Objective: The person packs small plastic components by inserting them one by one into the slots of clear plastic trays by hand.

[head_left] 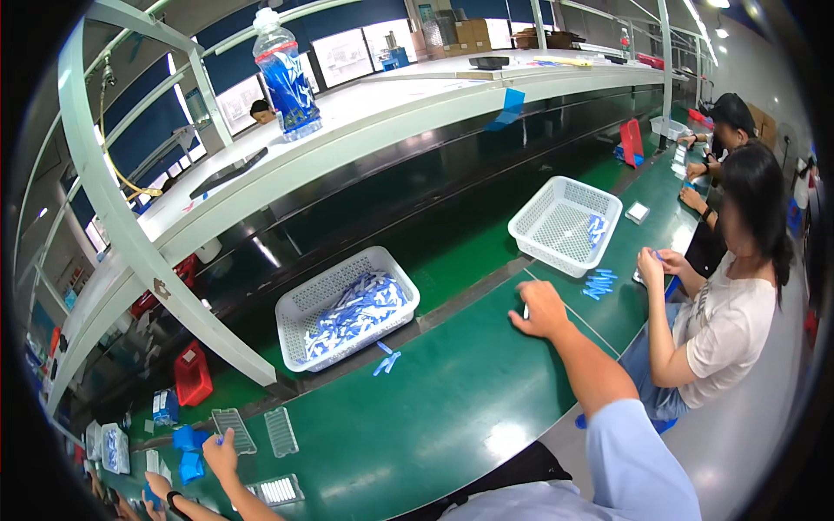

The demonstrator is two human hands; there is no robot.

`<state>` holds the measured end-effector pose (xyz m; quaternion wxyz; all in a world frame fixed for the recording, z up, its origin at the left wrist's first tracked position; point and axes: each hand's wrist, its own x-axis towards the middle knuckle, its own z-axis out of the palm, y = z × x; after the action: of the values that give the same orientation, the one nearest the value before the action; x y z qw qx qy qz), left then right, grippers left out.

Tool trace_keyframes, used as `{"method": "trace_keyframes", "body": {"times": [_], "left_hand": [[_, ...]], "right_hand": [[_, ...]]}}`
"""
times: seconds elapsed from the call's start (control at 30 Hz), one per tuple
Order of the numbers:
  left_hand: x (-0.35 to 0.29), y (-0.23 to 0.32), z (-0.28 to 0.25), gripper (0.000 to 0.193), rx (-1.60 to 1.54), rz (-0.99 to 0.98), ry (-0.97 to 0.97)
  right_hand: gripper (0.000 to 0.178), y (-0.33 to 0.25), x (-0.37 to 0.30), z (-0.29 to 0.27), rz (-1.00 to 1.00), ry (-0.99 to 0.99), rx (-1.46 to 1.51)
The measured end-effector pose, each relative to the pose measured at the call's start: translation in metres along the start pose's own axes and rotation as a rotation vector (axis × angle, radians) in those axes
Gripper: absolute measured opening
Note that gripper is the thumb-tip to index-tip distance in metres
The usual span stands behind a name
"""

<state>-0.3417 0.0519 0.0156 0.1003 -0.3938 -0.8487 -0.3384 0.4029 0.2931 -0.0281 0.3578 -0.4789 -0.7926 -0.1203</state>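
Observation:
My right hand (543, 313) reaches forward over the green table (434, 391), its fingers curled in a pinch. A small whitish bit shows between thumb and finger, too small to name. Nearest to it, at the far right, stands a white perforated basket (540, 233) with a few blue-and-white strips inside. Several loose blue strips (599, 283) lie beside that basket. Left of the hand, another white basket (291, 334) holds a heap of small blue-and-white pieces, with blue strips (387, 361) on the table before it. My left hand is out of view.
A co-worker's hands (647, 260) work close by on the right. Other people's hands (221, 451) are at lower left, near clear trays (281, 432) and a tray of white pieces (280, 491). A slanted white post (195, 308) and a raised shelf with a bottle (291, 87) stand ahead.

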Motion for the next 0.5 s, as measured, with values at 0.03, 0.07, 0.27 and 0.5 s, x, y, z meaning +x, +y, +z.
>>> {"method": "trace_keyframes", "body": {"times": [0.03,0.07,0.27,0.5], "left_hand": [[-0.006,0.013,-0.006,0.05,-0.136,0.025,0.019],[-0.02,0.038,-0.011,0.05,-0.257,0.016,-0.02],[-0.118,0.062,-0.01,0.023,-0.72,-0.209,-0.216],[-0.21,0.173,0.034,0.027,-0.565,-0.097,-0.541]], "right_hand": [[0.045,0.003,0.008,0.008,0.117,0.005,-0.041],[0.045,0.009,0.01,0.011,0.113,0.011,-0.044],[0.055,-0.012,0.023,0.045,0.377,-0.154,-0.166],[0.052,-0.013,0.021,0.048,0.42,0.043,-0.103]]}}
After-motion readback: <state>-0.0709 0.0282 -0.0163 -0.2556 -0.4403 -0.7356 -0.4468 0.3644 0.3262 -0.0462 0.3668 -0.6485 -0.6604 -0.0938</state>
